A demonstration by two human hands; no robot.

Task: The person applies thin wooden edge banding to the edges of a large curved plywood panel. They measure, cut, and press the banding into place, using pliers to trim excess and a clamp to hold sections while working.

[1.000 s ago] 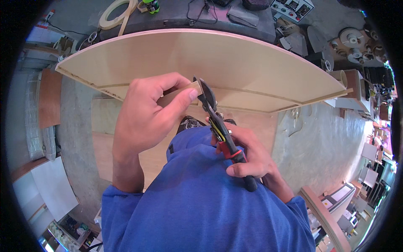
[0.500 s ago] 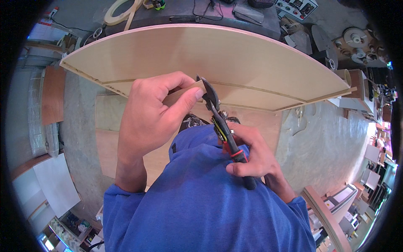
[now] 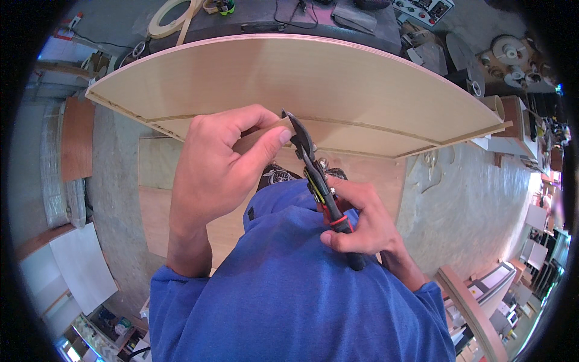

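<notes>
My left hand (image 3: pixel 214 160) pinches a thin tan strip (image 3: pixel 248 142), which looks like wood edging, between thumb and fingers. The strip's far end sits between the dark blades of a pair of metal snips (image 3: pixel 309 157). Wrapped round the snips' red and black handles is my right hand (image 3: pixel 365 217), thumb on top. Part of the strip is hidden behind my left fingers. Just beyond both hands stands a large pale wooden panel (image 3: pixel 271 72) with a pinkish top edge and thin battens along its lower part.
Behind the panel is a dark worktable (image 3: pixel 338 30) with a roll of edging (image 3: pixel 166 18) and a cable. A board (image 3: pixel 160 211) lies on the floor beneath me. White sheets (image 3: pixel 84 265) lean at the left, and a wooden beam (image 3: pixel 470 314) lies at lower right.
The snips' handles and my right thumb have shifted slightly left and up. The blades stay at the strip's end, and my left hand keeps its hold.
</notes>
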